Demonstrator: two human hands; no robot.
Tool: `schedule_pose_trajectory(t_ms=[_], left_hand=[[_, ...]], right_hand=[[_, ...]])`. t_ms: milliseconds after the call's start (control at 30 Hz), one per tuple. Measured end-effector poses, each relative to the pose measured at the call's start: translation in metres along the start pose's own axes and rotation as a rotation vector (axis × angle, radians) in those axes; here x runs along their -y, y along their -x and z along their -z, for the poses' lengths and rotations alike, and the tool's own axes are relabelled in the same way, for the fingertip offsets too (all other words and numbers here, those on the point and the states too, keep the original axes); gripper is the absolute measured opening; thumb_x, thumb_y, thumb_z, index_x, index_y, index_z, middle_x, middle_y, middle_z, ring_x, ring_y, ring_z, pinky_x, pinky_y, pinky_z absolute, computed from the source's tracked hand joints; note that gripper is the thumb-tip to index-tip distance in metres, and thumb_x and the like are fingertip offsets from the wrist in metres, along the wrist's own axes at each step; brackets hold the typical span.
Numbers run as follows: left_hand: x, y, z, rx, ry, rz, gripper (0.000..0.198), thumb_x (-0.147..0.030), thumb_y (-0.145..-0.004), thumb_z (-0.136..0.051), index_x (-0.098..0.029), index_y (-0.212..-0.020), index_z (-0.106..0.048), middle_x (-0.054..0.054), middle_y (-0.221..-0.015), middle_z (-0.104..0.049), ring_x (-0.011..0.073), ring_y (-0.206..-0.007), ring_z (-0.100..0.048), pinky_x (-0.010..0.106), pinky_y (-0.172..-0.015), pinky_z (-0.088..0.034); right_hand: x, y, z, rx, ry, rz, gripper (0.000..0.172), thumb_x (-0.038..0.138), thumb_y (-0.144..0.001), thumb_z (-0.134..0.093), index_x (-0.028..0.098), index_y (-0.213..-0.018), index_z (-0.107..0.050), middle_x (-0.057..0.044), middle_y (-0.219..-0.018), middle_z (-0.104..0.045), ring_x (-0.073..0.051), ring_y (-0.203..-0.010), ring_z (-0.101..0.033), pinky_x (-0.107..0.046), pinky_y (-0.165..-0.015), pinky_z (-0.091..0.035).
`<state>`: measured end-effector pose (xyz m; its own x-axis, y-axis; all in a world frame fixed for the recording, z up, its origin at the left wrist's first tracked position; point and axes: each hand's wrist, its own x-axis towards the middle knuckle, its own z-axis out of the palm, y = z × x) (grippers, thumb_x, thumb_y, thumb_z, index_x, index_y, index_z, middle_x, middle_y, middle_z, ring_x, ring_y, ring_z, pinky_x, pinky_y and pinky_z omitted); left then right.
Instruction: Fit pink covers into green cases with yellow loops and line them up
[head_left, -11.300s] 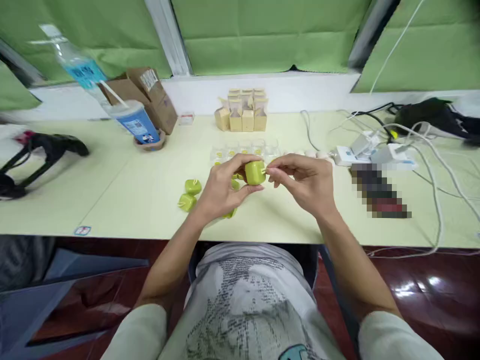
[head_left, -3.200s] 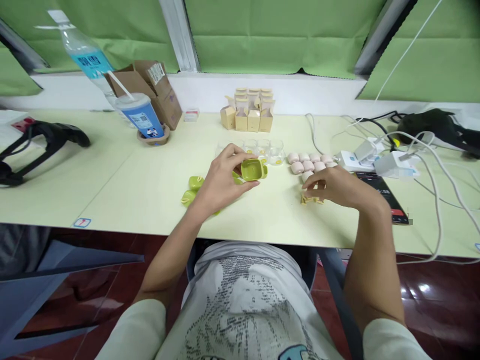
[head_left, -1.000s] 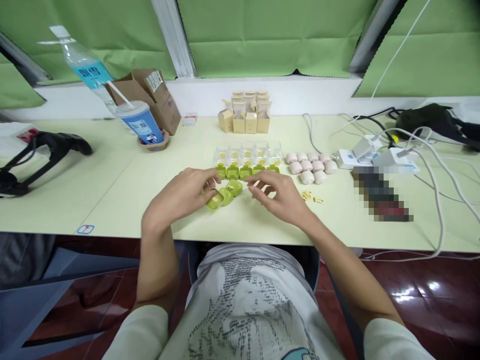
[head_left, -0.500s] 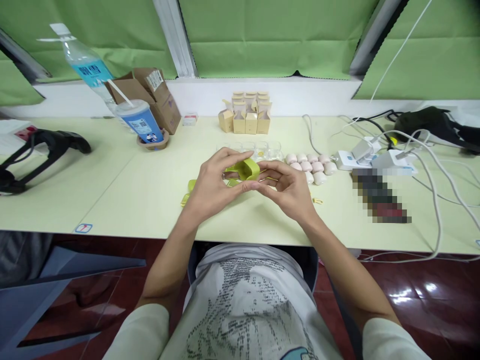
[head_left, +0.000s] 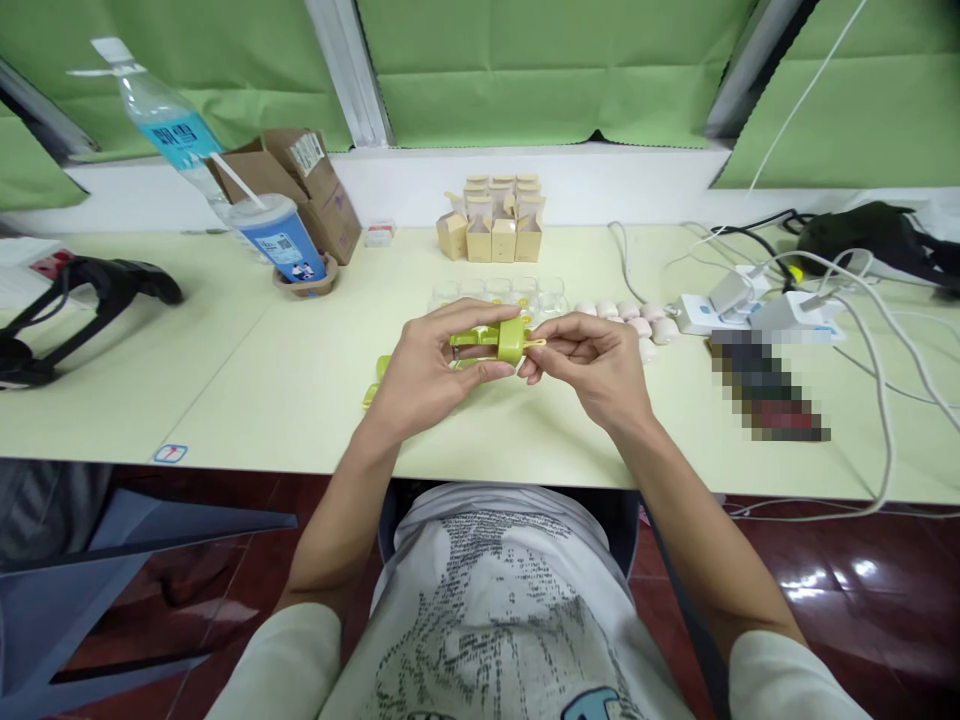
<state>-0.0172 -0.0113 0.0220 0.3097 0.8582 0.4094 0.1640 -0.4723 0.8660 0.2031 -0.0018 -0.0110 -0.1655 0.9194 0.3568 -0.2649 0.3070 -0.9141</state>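
The left hand (head_left: 424, 368) grips a green case (head_left: 511, 341) between thumb and fingers, while the right hand (head_left: 600, 362) pinches a yellow loop (head_left: 535, 343) at the case's right end. The step in hand looks like working that loop at the case; whether it is being pushed or drawn cannot be told. It would go best with the case held firm but not squeezed out of shape, the loop kept straight in line with that end, and small, even force from the fingertips, since a sideways tug could twist it. The case lies between the two hands, against the left fingers and just beside the right fingertips, raised over the surface (head_left: 300, 400). Beyond it, toward the far edge, are a clear tray (head_left: 551, 288), pink pieces (head_left: 664, 330) and small cartons (head_left: 480, 242).
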Motion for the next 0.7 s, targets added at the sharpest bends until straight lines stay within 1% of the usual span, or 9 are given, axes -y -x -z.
schedule_pose_trajectory(t_ms=[100,233,400,467,533,600,700], left_hand=[[-0.0012,0.0004,-0.0018,0.003,0.02,-0.001,0.054,-0.055,-0.081,-0.099,-0.031,-0.128,-0.086,0.009,-0.136,-0.078,0.0292,-0.128,-0.075,0.042,-0.1,-0.072],[-0.002,0.0004,-0.0016,0.024,0.019,0.009,0.053,-0.053,-0.081,-0.099,-0.031,-0.128,-0.086,0.009,-0.134,-0.078,0.0281,-0.125,-0.077,0.04,-0.098,-0.072],[-0.0029,0.0008,-0.0018,0.003,0.037,0.001,0.055,-0.055,-0.08,-0.1,-0.032,-0.128,-0.086,0.009,-0.136,-0.078,0.0288,-0.128,-0.075,0.039,-0.096,-0.072],[-0.0038,0.0005,-0.0014,0.001,0.059,-0.015,0.054,-0.054,-0.08,-0.1,-0.031,-0.127,-0.086,0.009,-0.136,-0.078,0.0287,-0.127,-0.076,0.039,-0.096,-0.072],[-0.0041,-0.0001,-0.0005,-0.014,0.081,-0.046,0.052,-0.051,-0.082,-0.1,-0.03,-0.127,-0.086,0.009,-0.136,-0.078,0.0279,-0.126,-0.077,0.038,-0.096,-0.073],[-0.003,-0.0009,0.0005,-0.037,0.082,-0.079,0.049,-0.048,-0.083,-0.099,-0.031,-0.127,-0.086,0.009,-0.135,-0.079,0.027,-0.125,-0.076,0.038,-0.096,-0.072],[0.0012,-0.002,0.0011,-0.031,0.077,-0.125,0.049,-0.047,-0.083,-0.099,-0.03,-0.128,-0.086,0.009,-0.135,-0.079,0.0272,-0.126,-0.075,0.036,-0.094,-0.072]], right_hand=[[0.0011,0.0005,0.0019,0.007,-0.005,0.01,0.031,0.04,-0.073,-0.106,0.022,-0.09,-0.086,-0.001,-0.072,-0.082,-0.02,-0.065,-0.08,-0.037,-0.066,-0.073],[0.0024,0.0011,0.0022,0.005,-0.027,0.011,0.025,0.034,-0.073,-0.105,0.024,-0.088,-0.089,-0.002,-0.077,-0.083,-0.019,-0.067,-0.081,-0.035,-0.067,-0.072],[0.0073,0.0008,0.0032,0.003,0.024,0.06,0.027,0.035,-0.068,-0.108,0.025,-0.085,-0.09,-0.003,-0.089,-0.086,-0.018,-0.073,-0.079,-0.034,-0.067,-0.071],[0.0088,0.0006,0.0041,0.012,0.018,0.058,0.028,0.034,-0.07,-0.108,0.026,-0.091,-0.09,-0.003,-0.09,-0.086,-0.018,-0.074,-0.08,-0.034,-0.065,-0.07],[0.0084,0.0003,0.0048,0.022,-0.008,0.058,0.027,0.032,-0.075,-0.106,0.026,-0.096,-0.09,-0.002,-0.087,-0.085,-0.02,-0.073,-0.081,-0.034,-0.063,-0.07],[0.0062,-0.0001,0.0052,0.019,-0.028,0.073,0.021,0.031,-0.08,-0.103,0.026,-0.096,-0.09,-0.001,-0.082,-0.084,-0.02,-0.073,-0.082,-0.035,-0.064,-0.071],[0.0025,-0.0005,0.0054,0.001,-0.03,0.091,0.017,0.03,-0.081,-0.102,0.025,-0.093,-0.091,-0.002,-0.082,-0.085,-0.019,-0.072,-0.082,-0.035,-0.069,-0.072]])
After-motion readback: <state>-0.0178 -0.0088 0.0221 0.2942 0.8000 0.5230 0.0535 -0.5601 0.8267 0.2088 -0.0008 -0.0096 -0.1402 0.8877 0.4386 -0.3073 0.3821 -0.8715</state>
